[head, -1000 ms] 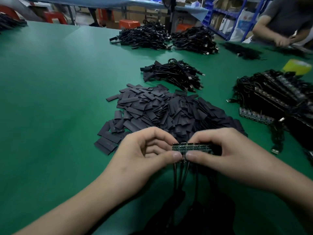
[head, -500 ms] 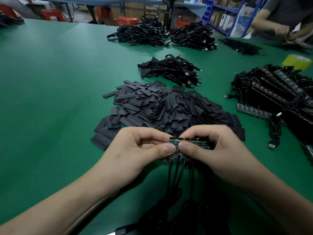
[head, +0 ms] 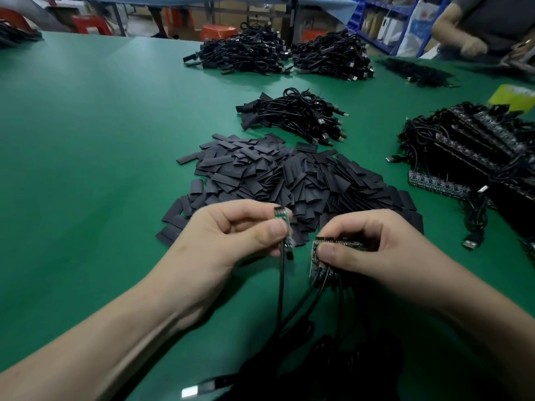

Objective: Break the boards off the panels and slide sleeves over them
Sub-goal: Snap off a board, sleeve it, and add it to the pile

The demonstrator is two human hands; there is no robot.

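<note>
My left hand point(head: 231, 230) pinches a single small green board point(head: 281, 214) with a black cable hanging from it. My right hand point(head: 373, 247) grips the rest of the panel point(head: 333, 246), a strip of small boards with several black cables trailing down. A gap separates the single board from the panel. A pile of flat black sleeves point(head: 283, 178) lies on the green table point(head: 86, 169) just beyond both hands.
Stacked panels with cables point(head: 474, 151) lie at the right. A bundle of sleeved cables point(head: 295, 114) sits behind the sleeves, larger cable heaps point(head: 278, 53) farther back. A yellow tape roll point(head: 514, 96) is at far right. Another person's arm point(head: 463, 30) works at the back right.
Both hands held one whole panel together before. Now the end board has come off in my left hand, and the hands have moved apart.
</note>
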